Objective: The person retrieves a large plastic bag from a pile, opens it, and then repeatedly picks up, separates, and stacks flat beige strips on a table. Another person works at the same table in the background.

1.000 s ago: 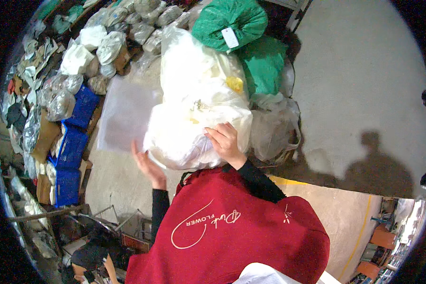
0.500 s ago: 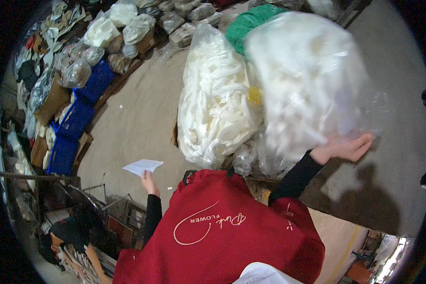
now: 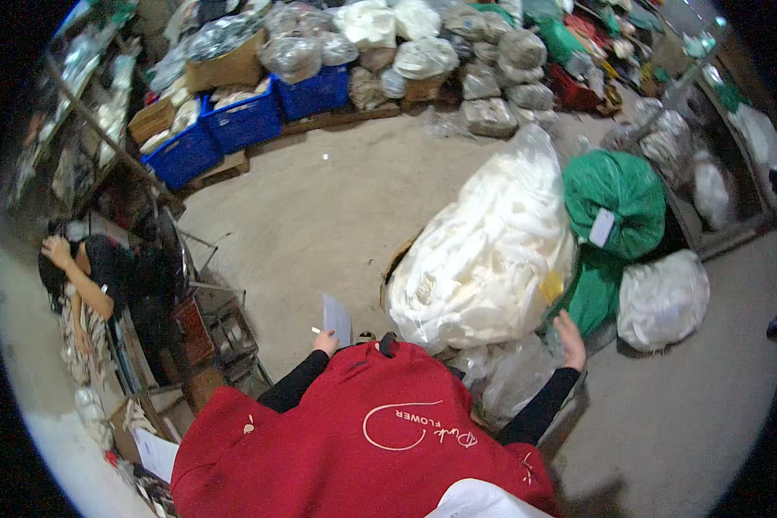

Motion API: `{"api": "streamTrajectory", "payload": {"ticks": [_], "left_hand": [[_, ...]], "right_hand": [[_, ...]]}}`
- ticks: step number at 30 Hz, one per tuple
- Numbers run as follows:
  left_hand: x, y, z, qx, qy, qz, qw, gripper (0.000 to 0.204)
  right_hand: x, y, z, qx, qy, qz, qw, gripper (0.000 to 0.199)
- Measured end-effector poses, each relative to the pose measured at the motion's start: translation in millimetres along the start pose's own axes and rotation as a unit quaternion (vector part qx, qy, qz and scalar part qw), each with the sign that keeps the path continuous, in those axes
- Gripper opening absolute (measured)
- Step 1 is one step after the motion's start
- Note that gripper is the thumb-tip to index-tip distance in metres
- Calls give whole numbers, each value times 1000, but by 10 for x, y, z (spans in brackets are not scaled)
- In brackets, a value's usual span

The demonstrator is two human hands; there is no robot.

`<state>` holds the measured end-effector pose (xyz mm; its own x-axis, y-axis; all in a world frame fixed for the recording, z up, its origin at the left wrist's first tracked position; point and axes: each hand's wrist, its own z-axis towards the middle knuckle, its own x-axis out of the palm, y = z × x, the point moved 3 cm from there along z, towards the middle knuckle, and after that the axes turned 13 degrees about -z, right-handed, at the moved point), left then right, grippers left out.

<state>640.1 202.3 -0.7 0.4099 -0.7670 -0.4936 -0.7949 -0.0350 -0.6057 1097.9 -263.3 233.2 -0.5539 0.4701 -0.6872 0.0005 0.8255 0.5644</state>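
1. Paper point(image 3: 338, 318), one sheet, was pinched at lower centre in the left hand point(image 3: 326, 344).
2. The right hand point(image 3: 571, 342) hung open, empty, near one big white-stuffed bag point(image 3: 488, 263).
3. Three blue crates point(image 3: 243, 123) stood upper left.

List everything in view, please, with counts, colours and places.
Large filled plastic bag: 1, clear with white contents, centre-right
Sacks: apparently 2, green, beside that bag
Tag: 1, white, on upper sack
Smaller bag: 1, whitish, right side
Crumpled plastic: uncountable, clear, below large bag
Crates: 3, blue, upper left
Cardboard boxes: several, brown, around crates
Bagged bundles: many, grey and white, top
Clutter: uncountable, mixed, upper right
Co-worker: 1, dark top, left
Concrete floor: 1, greyish, middle
Paper sheet: 1, white, lower centre
Sweatshirt: 1, red, lower centre
Left hand: 1, dark sleeve, holding paper sheet
Right hand: 1, dark sleeve, open near large bag
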Motion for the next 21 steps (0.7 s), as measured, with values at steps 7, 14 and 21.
{"api": "streamTrajectory", "payload": {"ticks": [7, 14, 21], "left_hand": [[-30, 465, 11, -16, -41, -40, 998, 46], [-31, 815, 61, -64, 8, -74, 995, 43], [-86, 944, -56, -59, 22, -72, 995, 41]], "right_hand": [[258, 601, 144, -48, 44, 18, 998, 57], [360, 1260, 138, -147, 20, -191, 970, 54], [459, 3660, -1253, -522, 51, -95, 846, 60]]}}
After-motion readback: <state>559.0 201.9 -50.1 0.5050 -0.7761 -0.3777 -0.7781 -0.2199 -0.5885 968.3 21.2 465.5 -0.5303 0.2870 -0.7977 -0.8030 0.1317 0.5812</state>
